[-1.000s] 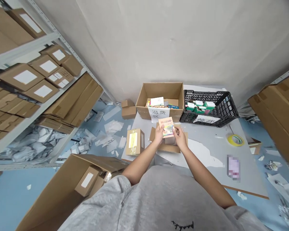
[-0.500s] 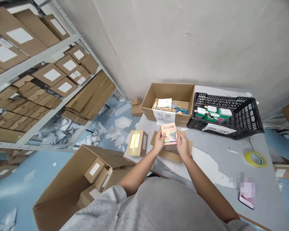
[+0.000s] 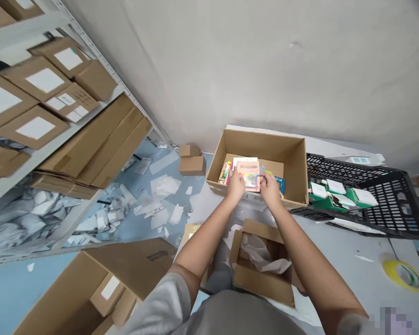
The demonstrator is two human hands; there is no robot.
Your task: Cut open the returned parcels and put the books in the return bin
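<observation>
A small pink-orange book (image 3: 248, 176) with a colourful cover is held between both hands at the near side of an open cardboard box (image 3: 267, 142). My left hand (image 3: 236, 184) is closed on its left edge, and my right hand (image 3: 269, 187) grips the right edge. Beneath and around it in the box lie other printed items, among them a blue book (image 3: 280, 185) partly hidden by my right hand. Closer to my body stands a smaller opened carton (image 3: 261, 277) with crumpled white paper (image 3: 263, 255) inside.
A black plastic crate (image 3: 401, 186) with several green-and-white boxes (image 3: 361, 197) stands right of the cardboard box. Yellow tape (image 3: 404, 275) lies at the table's right. A large carton (image 3: 70, 284) sits at lower left, shelves of boxes (image 3: 43, 80) at left, paper scraps (image 3: 165, 186) on the floor.
Both hands have carried the book forward from above the small opened carton to the larger cardboard box. The view has shifted, and the crumpled paper in the small carton now shows.
</observation>
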